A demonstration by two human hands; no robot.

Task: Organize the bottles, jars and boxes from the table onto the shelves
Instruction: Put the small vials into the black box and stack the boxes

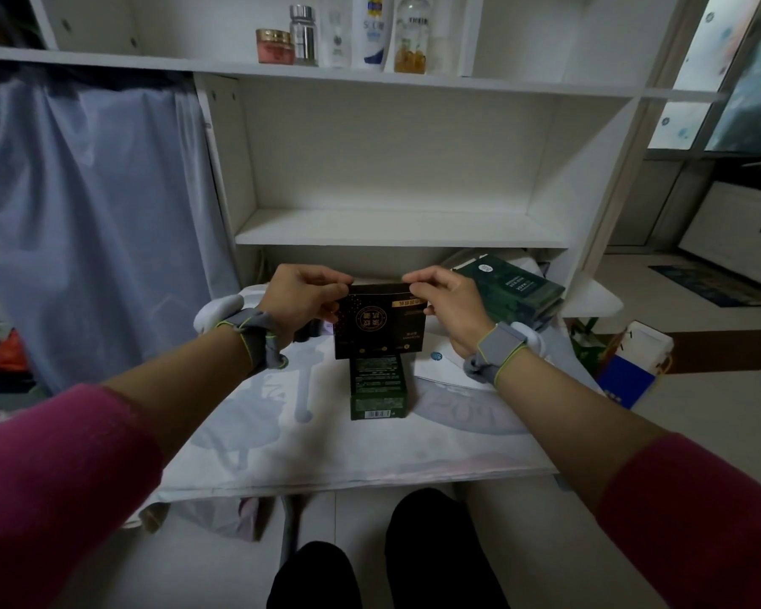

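Note:
Both hands hold a black box [381,325] with a gold emblem upright over the table [308,437]. My left hand [304,296] pinches its upper left corner and my right hand [447,301] pinches its upper right corner. A dark green box [378,389] lies flat on the table just in front of the black one. Two more green boxes [508,285] are stacked at the table's far right. On the upper shelf [150,63] stand a pink jar [275,47], a silver bottle [304,35] and several taller bottles [374,30].
The middle shelf [396,228] behind the table is a bare white board between two uprights. A grey-blue curtain [84,222] hangs at the left. A white and blue bag [633,367] sits on the floor to the right. My dark feet [431,547] show below the table edge.

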